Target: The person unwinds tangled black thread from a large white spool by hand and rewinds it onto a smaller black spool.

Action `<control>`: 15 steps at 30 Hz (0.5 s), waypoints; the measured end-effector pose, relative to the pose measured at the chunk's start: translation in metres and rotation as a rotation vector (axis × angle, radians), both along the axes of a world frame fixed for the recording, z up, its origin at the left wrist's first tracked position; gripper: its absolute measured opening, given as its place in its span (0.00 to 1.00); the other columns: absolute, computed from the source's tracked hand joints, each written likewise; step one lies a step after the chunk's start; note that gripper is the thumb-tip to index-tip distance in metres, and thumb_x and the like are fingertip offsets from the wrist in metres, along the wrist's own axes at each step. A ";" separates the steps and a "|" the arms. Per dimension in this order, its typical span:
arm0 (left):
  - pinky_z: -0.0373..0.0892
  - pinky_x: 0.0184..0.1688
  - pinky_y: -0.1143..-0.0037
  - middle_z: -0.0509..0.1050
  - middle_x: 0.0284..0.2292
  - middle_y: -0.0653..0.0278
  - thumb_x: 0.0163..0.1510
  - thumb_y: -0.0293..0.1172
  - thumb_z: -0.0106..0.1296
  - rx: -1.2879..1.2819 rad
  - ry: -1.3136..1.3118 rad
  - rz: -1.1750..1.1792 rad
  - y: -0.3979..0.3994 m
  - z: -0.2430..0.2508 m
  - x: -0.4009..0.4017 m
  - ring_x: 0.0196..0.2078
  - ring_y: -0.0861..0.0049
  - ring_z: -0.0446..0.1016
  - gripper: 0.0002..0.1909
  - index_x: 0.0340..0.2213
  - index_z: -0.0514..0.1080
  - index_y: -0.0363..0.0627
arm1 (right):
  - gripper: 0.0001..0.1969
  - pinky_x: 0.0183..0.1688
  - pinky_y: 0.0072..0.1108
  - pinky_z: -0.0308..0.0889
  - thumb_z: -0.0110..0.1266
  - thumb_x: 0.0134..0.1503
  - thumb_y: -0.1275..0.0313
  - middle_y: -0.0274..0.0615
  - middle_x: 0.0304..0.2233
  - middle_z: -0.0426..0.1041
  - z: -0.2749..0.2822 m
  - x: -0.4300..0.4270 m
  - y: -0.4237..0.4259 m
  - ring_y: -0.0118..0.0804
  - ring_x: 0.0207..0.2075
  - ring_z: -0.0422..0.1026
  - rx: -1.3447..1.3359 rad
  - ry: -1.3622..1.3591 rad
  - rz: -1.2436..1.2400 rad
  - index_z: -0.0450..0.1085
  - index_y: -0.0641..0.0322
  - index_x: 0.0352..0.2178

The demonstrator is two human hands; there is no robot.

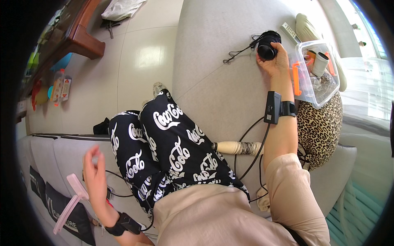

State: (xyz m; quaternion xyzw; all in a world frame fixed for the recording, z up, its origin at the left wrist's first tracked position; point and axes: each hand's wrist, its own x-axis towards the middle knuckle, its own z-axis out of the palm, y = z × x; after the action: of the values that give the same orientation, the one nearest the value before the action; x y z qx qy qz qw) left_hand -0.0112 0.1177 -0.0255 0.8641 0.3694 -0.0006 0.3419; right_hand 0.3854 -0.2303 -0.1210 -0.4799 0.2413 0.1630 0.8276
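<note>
My right hand grips a spool of black thread by its side, over the grey sofa seat. Loose black strands trail from it to the left. My left hand is raised left of my thigh, fingers partly apart and slightly blurred, with nothing visible in it. A pink plastic stand appears right beside that hand; whether they touch is unclear. By my right thigh lies a long cream cone wound partly with dark thread.
Right of my right forearm stands a clear plastic box with orange latches and spools inside. A leopard-print bag or cushion lies below it. A remote control rests further back. Black cables run from both wrist devices. A wooden table stands left.
</note>
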 end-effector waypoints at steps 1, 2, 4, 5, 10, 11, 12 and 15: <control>0.61 0.31 0.83 0.69 0.38 0.63 0.54 0.30 0.43 0.021 -0.097 -0.077 -0.005 -0.002 0.016 0.28 0.84 0.65 0.16 0.44 0.65 0.40 | 0.22 0.37 0.34 0.62 0.53 0.41 0.71 0.45 0.37 0.64 0.000 0.000 -0.002 0.41 0.37 0.65 -0.002 0.009 -0.006 0.57 0.57 0.40; 0.62 0.33 0.82 0.69 0.39 0.61 0.54 0.31 0.44 -0.143 -0.027 -0.128 -0.022 0.006 0.051 0.29 0.82 0.66 0.17 0.45 0.64 0.40 | 0.22 0.38 0.34 0.62 0.53 0.41 0.71 0.45 0.38 0.64 -0.002 -0.001 0.003 0.41 0.38 0.65 0.004 0.021 -0.001 0.57 0.56 0.40; 0.64 0.35 0.78 0.68 0.42 0.57 0.54 0.33 0.45 -0.362 0.015 -0.296 -0.062 0.002 0.122 0.29 0.77 0.67 0.19 0.47 0.62 0.39 | 0.22 0.38 0.34 0.62 0.53 0.41 0.71 0.45 0.37 0.64 -0.005 0.000 -0.003 0.41 0.37 0.65 -0.004 0.030 -0.007 0.57 0.56 0.40; 0.64 0.36 0.77 0.67 0.44 0.54 0.53 0.34 0.46 -0.387 -0.001 -0.357 -0.067 -0.008 0.135 0.29 0.73 0.68 0.22 0.48 0.61 0.39 | 0.22 0.37 0.34 0.62 0.53 0.41 0.71 0.45 0.37 0.64 -0.005 0.001 0.000 0.41 0.37 0.65 0.008 0.039 0.001 0.57 0.56 0.40; 0.65 0.38 0.73 0.68 0.43 0.50 0.51 0.38 0.48 -0.313 -0.090 -0.433 -0.103 -0.091 0.181 0.30 0.65 0.72 0.28 0.51 0.58 0.39 | 0.21 0.37 0.33 0.62 0.53 0.42 0.71 0.44 0.36 0.65 -0.006 -0.001 0.011 0.41 0.36 0.66 0.016 0.037 0.002 0.58 0.55 0.39; 0.66 0.37 0.73 0.71 0.38 0.52 0.51 0.38 0.47 -0.352 -0.057 -0.392 -0.104 -0.096 0.183 0.31 0.65 0.72 0.24 0.48 0.61 0.40 | 0.21 0.37 0.33 0.62 0.53 0.42 0.71 0.43 0.36 0.65 -0.006 -0.001 0.010 0.41 0.36 0.66 0.013 0.040 -0.003 0.58 0.55 0.39; 0.66 0.35 0.74 0.73 0.34 0.54 0.51 0.37 0.47 -0.388 -0.022 -0.353 -0.105 -0.095 0.187 0.31 0.66 0.73 0.21 0.46 0.64 0.40 | 0.21 0.37 0.33 0.62 0.53 0.42 0.71 0.43 0.36 0.65 -0.008 0.001 0.006 0.41 0.36 0.66 0.009 0.043 -0.009 0.58 0.55 0.39; 0.63 0.25 0.79 0.69 0.16 0.64 0.50 0.34 0.48 -0.474 -0.039 -0.348 -0.091 -0.104 0.185 0.19 0.79 0.66 0.11 0.26 0.73 0.38 | 0.22 0.37 0.33 0.62 0.55 0.42 0.68 0.43 0.37 0.65 -0.010 0.002 0.004 0.39 0.36 0.66 -0.039 0.019 0.045 0.58 0.55 0.40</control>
State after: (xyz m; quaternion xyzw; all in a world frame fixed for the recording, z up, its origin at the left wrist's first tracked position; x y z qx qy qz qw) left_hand 0.1735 0.0270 -0.1298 0.8105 0.1984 -0.1287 0.5359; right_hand 0.3877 -0.2268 -0.1313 -0.4997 0.2414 0.1815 0.8118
